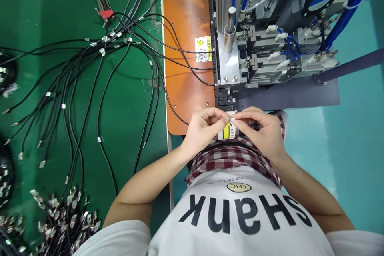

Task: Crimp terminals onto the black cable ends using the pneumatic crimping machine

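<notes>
Both hands meet at the front of a machine (240, 60), just below its black feed track (223, 98). My left hand (204, 128) and my right hand (264, 128) each pinch a tiny metal connector piece (230, 118) between thumb and forefinger, fingertips almost touching. Under the hands sits a white label with a yellow arrow (227, 131). A thin black cable (177, 112) curves over the orange plate (183, 48) toward my left hand.
Several black cables with metal tips (99, 68) spread over the green mat (45, 16) at left, with a heap of finished ends (66, 220) at the lower left. Blue air hoses (345, 20) and cylinders stand on the machine. A teal surface (354, 148) lies at right.
</notes>
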Tool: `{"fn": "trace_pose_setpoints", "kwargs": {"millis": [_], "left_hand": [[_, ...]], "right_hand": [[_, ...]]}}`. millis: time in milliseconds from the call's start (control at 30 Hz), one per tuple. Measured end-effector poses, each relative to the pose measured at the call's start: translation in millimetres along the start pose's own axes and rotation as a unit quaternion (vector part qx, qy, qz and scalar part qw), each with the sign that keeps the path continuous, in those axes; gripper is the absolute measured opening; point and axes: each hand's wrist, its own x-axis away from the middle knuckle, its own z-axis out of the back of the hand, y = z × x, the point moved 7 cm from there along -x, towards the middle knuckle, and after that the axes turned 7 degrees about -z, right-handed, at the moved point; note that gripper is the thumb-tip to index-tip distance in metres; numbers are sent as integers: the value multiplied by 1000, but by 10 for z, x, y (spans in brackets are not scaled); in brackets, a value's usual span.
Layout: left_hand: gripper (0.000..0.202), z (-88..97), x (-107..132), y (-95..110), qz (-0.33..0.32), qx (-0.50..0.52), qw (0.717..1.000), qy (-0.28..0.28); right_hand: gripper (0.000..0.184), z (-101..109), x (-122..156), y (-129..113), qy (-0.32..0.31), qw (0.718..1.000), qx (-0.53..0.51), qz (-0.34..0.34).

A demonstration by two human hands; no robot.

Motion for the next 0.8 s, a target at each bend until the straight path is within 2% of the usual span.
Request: {"fn": "trace_pose_setpoints", "kwargs": {"millis": [200,400,667,800], "left_hand": [[28,10,-7,-29,3,-14,1000,-2],[29,-11,25,71,-4,-65,998,-14],[31,-71,49,168,-48,-114,992,-11],[17,-80,110,270,-99,-189,977,-12]], "right_hand": [[4,-6,5,11,37,999,-4,12],[8,-6,1,-33,27,999,-7,15],[24,-42,34,-137,33,999,4,12],[26,-36,64,-94,40,999,2,15]]}}
